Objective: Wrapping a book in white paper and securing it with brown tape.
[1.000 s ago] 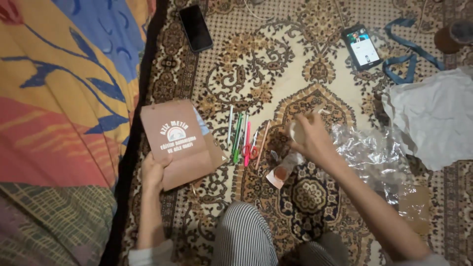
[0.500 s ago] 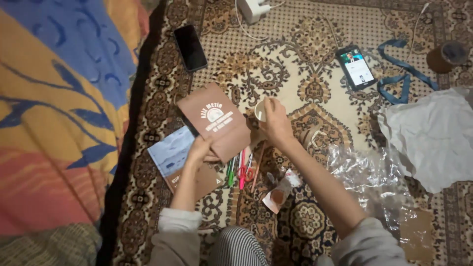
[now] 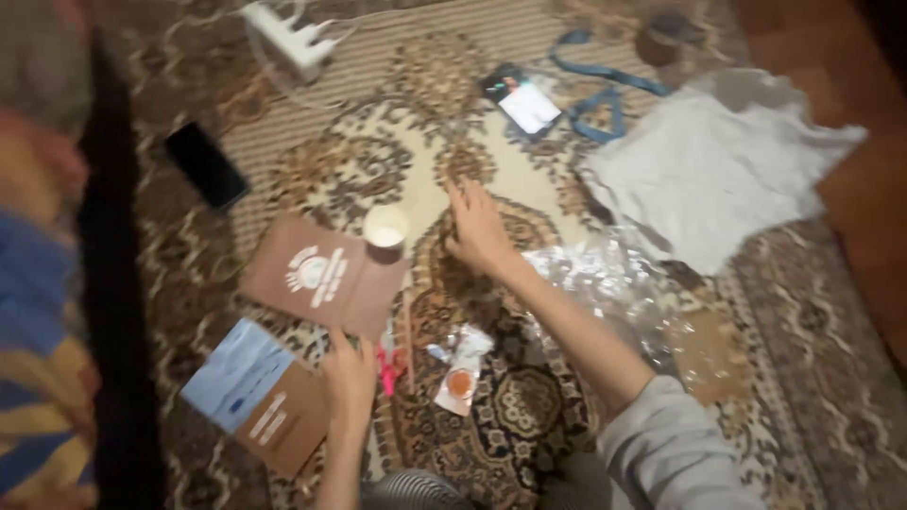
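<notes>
Two hands work over a patterned carpet (image 3: pixel 529 416), viewed from above in a blurred frame. At far left lies a colourful fabric (image 3: pixel 38 283), bounded by a dark strip. A black phone (image 3: pixel 205 165) rests on the carpet near it, and a white power adapter (image 3: pixel 288 38) lies above. Lower left, a blue-and-brown booklet (image 3: pixel 255 397) lies flat; just beside it the left hand (image 3: pixel 350 378) rests palm down, fingers loosely bent, touching the lower edge of a brown booklet (image 3: pixel 321 276) and grasping nothing that can be made out. A small white cup (image 3: pixel 385 227) stands upright at the brown booklet's upper right corner. Pink scissors (image 3: pixel 387 364) and a small clear packet (image 3: pixel 460 373) lie between the forearms. The right hand (image 3: pixel 477 227) is released, fingers spread flat on the carpet, apart from the cup. Rightward follow crumpled clear plastic (image 3: pixel 605 283), a lit phone (image 3: pixel 524 99), a blue ribbon (image 3: pixel 595 94) and white paper (image 3: pixel 718 170).
</notes>
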